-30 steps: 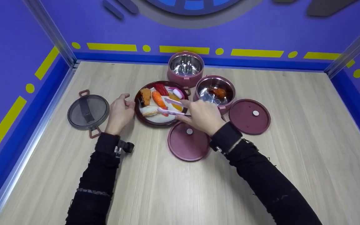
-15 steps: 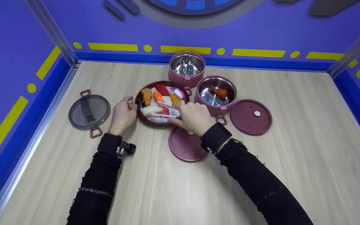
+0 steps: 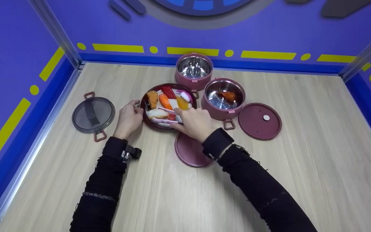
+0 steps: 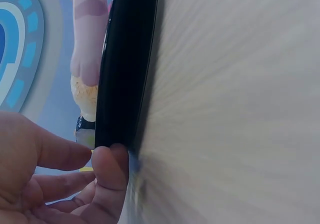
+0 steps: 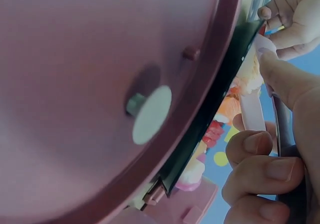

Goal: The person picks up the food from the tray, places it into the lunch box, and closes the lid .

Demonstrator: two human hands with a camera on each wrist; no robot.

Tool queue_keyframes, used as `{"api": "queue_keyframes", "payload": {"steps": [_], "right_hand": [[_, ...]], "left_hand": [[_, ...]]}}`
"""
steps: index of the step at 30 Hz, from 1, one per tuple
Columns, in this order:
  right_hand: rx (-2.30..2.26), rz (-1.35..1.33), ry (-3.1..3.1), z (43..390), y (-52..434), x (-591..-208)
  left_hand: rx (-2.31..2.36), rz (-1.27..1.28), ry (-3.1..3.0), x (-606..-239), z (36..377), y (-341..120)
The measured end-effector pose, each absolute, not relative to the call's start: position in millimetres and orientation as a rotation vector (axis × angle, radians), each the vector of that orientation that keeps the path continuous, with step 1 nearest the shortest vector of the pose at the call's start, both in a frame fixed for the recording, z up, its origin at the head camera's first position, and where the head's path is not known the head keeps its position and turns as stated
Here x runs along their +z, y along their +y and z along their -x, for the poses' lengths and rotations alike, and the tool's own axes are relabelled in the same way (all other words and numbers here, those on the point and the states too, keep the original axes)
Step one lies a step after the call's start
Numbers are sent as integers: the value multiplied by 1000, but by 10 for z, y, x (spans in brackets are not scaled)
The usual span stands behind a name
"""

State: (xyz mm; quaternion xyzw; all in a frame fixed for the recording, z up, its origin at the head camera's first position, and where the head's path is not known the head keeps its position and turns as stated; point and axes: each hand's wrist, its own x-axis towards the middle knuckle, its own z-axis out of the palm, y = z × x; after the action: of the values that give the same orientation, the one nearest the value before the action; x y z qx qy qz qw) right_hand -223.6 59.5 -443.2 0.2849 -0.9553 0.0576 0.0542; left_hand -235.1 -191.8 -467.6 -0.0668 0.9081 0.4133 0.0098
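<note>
A dark round plate holds several toy sushi pieces. My left hand grips the plate's left rim, thumb against its edge. My right hand holds pink tongs over the plate's near side. The tongs' two arms lie on either side of a white piece. In the right wrist view my fingers curl round the tongs beside the plate rim.
Two maroon steel-lined pots stand behind the plate: an empty one and one with an orange piece inside. Maroon lids lie at right and under my right forearm. A grey handled lid lies left.
My right hand has moved left and lowered the tongs onto the plate's near side, around the white piece. My left hand has closed in onto the plate's rim.
</note>
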Motion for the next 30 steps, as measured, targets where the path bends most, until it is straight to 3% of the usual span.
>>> {"api": "queue_keyframes", "payload": {"steps": [30], "right_hand": [[216,-817,-2904,2190,534,-4427]], "left_hand": [[1288,210,2835,-4722,2367,-1912]]}}
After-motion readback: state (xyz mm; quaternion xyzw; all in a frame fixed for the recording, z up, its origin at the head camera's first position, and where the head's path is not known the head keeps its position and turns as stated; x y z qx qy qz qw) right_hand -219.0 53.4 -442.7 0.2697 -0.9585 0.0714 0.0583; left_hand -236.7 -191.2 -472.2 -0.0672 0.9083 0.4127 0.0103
